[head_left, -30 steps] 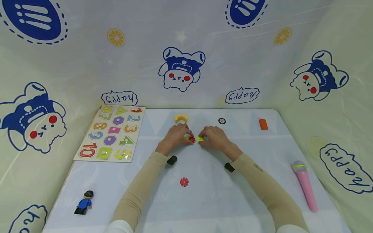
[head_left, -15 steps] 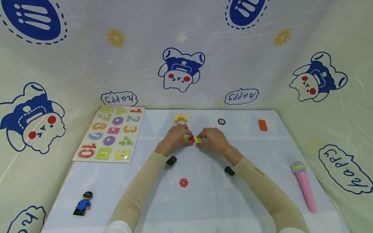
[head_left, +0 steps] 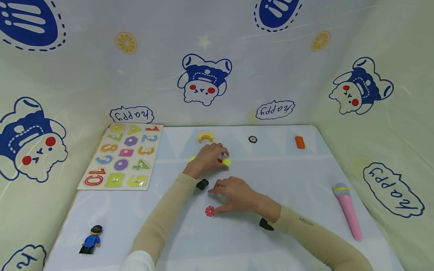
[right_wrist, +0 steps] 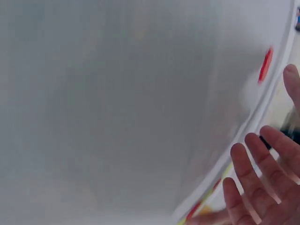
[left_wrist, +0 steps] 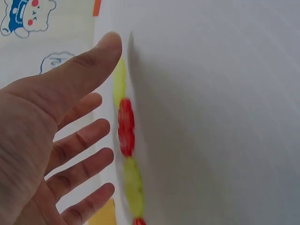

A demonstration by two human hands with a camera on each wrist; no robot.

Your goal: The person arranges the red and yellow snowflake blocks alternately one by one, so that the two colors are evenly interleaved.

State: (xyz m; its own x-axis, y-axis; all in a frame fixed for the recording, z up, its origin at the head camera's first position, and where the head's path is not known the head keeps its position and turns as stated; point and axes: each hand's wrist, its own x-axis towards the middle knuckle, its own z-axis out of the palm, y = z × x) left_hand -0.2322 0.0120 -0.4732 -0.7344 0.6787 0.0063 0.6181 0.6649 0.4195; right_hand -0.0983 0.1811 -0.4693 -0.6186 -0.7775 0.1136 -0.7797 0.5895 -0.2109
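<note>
A notched red plastic disc (head_left: 210,211) lies flat at the table's middle, with my right hand (head_left: 240,195) beside it. The thumb is close to its edge and the fingers are spread. The right wrist view shows that red disc (right_wrist: 266,65) apart from the thumb. Farther back, my left hand (head_left: 207,158) is over a row of discs, its fingers loosely apart. In the left wrist view, the row alternates a yellow-green disc (left_wrist: 119,84), a red disc (left_wrist: 126,126) and another yellow-green disc (left_wrist: 133,187). My left hand partly hides this row in the head view.
A number puzzle board (head_left: 122,156) lies at the left. Behind my hands are a yellow arch block (head_left: 205,137), a black-and-white ring (head_left: 252,139) and an orange block (head_left: 300,142). A toy figure (head_left: 90,240) lies front left, a pink microphone (head_left: 349,212) at right.
My right hand has left the yellow-green disc at the row and come nearer, toward the lone red disc. My left hand stays at the row, its fingers more spread. The head view has shifted slightly.
</note>
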